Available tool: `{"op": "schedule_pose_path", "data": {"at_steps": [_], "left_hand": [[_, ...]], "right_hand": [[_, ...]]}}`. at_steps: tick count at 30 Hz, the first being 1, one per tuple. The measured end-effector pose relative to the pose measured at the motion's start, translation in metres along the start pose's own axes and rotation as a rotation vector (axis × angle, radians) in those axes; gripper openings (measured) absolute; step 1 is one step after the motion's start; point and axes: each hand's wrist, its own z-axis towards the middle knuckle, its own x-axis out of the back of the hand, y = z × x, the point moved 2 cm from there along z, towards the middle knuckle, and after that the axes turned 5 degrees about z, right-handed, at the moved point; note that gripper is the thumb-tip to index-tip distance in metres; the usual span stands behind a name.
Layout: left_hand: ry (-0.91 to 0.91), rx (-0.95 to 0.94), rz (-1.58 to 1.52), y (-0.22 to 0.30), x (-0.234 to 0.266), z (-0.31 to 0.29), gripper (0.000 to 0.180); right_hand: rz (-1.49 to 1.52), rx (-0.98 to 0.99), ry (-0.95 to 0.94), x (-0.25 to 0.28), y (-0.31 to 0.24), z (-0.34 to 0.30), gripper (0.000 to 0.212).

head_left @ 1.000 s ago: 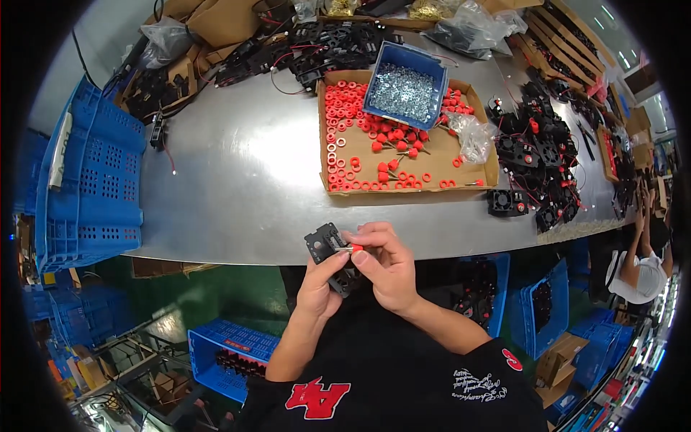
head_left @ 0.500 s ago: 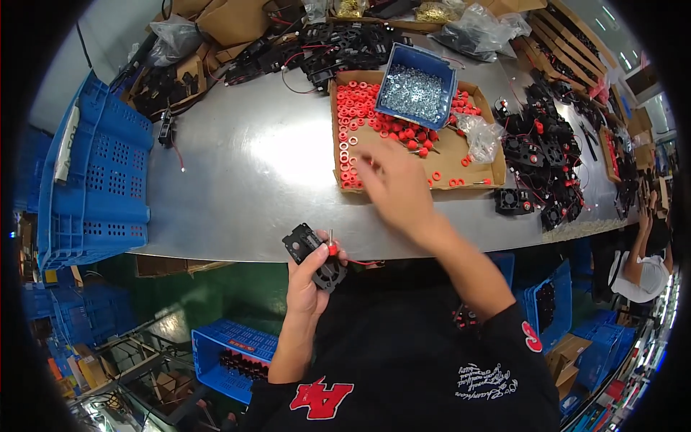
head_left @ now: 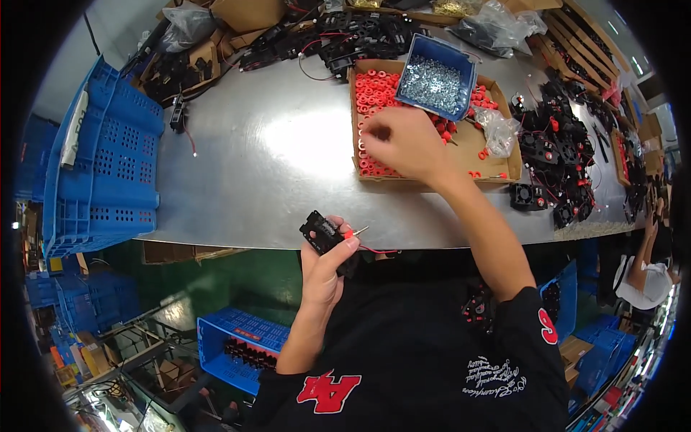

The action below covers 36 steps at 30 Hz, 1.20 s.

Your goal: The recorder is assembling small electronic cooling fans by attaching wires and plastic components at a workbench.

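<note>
My left hand [head_left: 324, 277] is closed round a black fan unit [head_left: 320, 229] at the table's front edge. A red-headed screw [head_left: 353, 234] with a bare metal shaft stands out of it by my thumb, and a red wire trails to the right. Over the shallow cardboard tray [head_left: 471, 153], my right hand [head_left: 412, 144] has its thumb and forefinger pinched together above the red rings [head_left: 376, 88]. Whatever sits between those fingertips is too small to make out. More red-headed screws [head_left: 447, 131] lie beside the hand, partly covered by it.
A blue bin [head_left: 441, 50] of small metal parts rests on the tray, next to a clear plastic bag [head_left: 498, 131]. Black fans [head_left: 551, 147] are heaped at the right. A blue crate [head_left: 108, 158] stands at the left; black frames [head_left: 360, 39] lie behind. Another person [head_left: 644, 277] is far right.
My right hand has moved to the left side of the tray, its fingers now drawn into a pinch. The fan unit in my left hand has turned, so the screw points more to the right.
</note>
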Motion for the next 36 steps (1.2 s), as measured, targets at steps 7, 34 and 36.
{"op": "schedule_pose_path", "data": {"at_steps": [7,34,36], "left_hand": [[-0.079,0.029,0.041,-0.002,-0.019,-0.003,0.041],[-0.194,0.225,0.067,-0.021,-0.045,-0.001,0.026],[-0.245,0.241,0.05,-0.022,-0.044,0.0,0.026]], "right_hand": [[0.674,-0.189,-0.018,0.005,-0.039,-0.116,0.02],[0.527,-0.2,0.294,-0.024,-0.045,-0.163,0.021],[0.619,-0.284,0.312,-0.021,-0.049,-0.165,0.021]]}}
